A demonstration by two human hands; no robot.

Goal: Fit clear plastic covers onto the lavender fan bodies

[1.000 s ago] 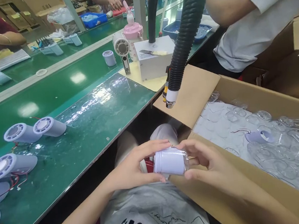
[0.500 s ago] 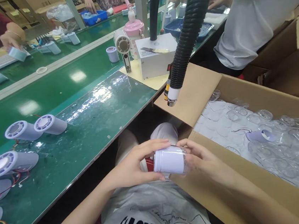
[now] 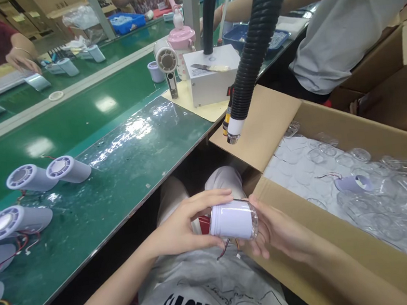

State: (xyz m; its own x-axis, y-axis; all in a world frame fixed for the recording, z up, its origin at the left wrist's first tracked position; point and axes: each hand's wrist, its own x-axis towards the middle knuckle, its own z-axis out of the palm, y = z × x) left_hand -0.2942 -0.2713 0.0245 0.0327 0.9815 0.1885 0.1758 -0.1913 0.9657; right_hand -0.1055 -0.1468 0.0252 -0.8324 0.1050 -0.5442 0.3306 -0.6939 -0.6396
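A pale lilac cylinder (image 3: 231, 220) with a clear plastic cover around it lies sideways over my lap. My left hand (image 3: 192, 221) grips its left end, thumb below and fingers over the top. At the clear right end, my right hand (image 3: 274, 225) touches the cover, with the thumb on top and the other fingers beneath. Thin dark wires with small connectors (image 3: 238, 255) hang below the cylinder. Several similar lilac cylinders (image 3: 32, 220) with wires lie on the green bench (image 3: 119, 180) to the left.
An open cardboard box (image 3: 286, 211) at the right holds clear plastic covers (image 3: 387, 210) and one lilac cylinder (image 3: 354, 183). A black corrugated hose (image 3: 248, 65) hangs ahead, beside a white box (image 3: 214, 81). A pink-lidded cup (image 3: 181, 40) and other people's hands (image 3: 22, 60) are farther off.
My right hand has turned and shifted its fingers below the clear end. Wires now show under the cylinder. The person at the right has stretched an arm leftward across the bench.
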